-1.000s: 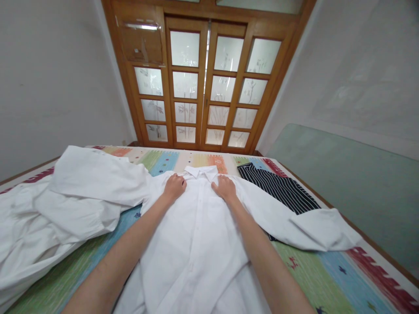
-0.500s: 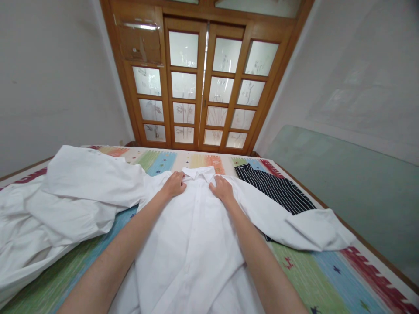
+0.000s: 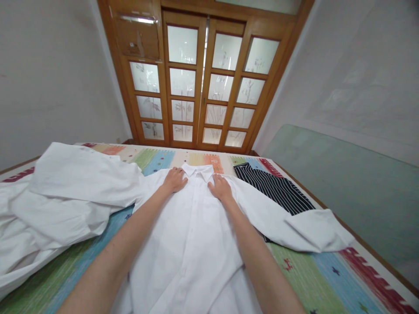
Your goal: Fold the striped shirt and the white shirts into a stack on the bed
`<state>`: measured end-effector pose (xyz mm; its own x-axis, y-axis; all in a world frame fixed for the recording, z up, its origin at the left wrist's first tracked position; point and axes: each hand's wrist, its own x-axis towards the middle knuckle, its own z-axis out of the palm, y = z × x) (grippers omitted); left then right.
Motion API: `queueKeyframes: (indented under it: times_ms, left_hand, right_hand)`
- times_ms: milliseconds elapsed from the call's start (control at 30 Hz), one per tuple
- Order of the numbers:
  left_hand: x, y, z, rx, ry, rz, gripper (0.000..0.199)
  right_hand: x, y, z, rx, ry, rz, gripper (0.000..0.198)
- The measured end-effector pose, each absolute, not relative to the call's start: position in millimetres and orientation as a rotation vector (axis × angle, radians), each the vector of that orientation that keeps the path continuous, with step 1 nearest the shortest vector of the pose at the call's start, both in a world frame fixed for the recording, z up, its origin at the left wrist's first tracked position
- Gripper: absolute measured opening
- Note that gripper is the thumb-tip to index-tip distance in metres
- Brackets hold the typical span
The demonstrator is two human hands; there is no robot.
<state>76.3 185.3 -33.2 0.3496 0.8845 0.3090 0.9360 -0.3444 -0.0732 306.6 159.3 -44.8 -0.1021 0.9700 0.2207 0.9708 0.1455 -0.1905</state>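
A white button-up shirt (image 3: pixel 190 231) lies front up, its collar (image 3: pixel 198 171) pointing away from me. My left hand (image 3: pixel 175 179) rests on the shirt's shoulder just left of the collar, fingers laid out on the cloth. On the other side of the collar, my right hand (image 3: pixel 221 187) presses on the shoulder with its thumb apart from the fingers. Both forearms stretch over the shirt body. The right sleeve in view reaches outward, its end doubled over. The left sleeve runs towards other white cloth.
A heap of white clothing (image 3: pixel 62 209) covers the left side of the bed. A black-and-white striped garment (image 3: pixel 275 185) lies partly under the shirt's sleeve. Beneath everything is a colourful patterned bedspread (image 3: pixel 310 274). A pale green board (image 3: pixel 343 170) borders the right; wooden glass doors (image 3: pixel 199 87) stand beyond.
My left hand has slid slightly left and flattened on the shoulder. The right hand stays almost in place. The view has shifted slightly.
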Motion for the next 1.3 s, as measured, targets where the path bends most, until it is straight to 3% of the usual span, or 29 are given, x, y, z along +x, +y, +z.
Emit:
queueKeyframes:
  times_ms: [367,667,1000,1100,1300]
  left_hand:
    - [77.7,184.5,-37.9,-2.359,-1.753,-0.569,0.036]
    - [75.1,187.6,-40.4,-2.382,-1.831,-0.328,0.049]
    - [80.5,177.1,-31.4,-2.221,-1.859,-0.618,0.037]
    - [73.2,182.7,-31.0,-2.172,-1.936,-0.62,0.039]
    - [51.0,209.5,-18.3,-2.383,-2.029,-0.516,0.022]
  right_hand:
    - [305.8,158.3,-43.2,-1.895,-2.139,-0.008,0.053]
    - [304.5,157.2,-40.4,-1.923,-2.122,0.036,0.052]
    - [304.3,155.8,-39.8,-1.913,-2.105,0.026,0.053]
    - [304.4,156.4,-40.5,-1.908,-2.108,0.022,0.053]
    - [305.2,158.5,-42.5,-1.917,-2.106,0.017,0.055]
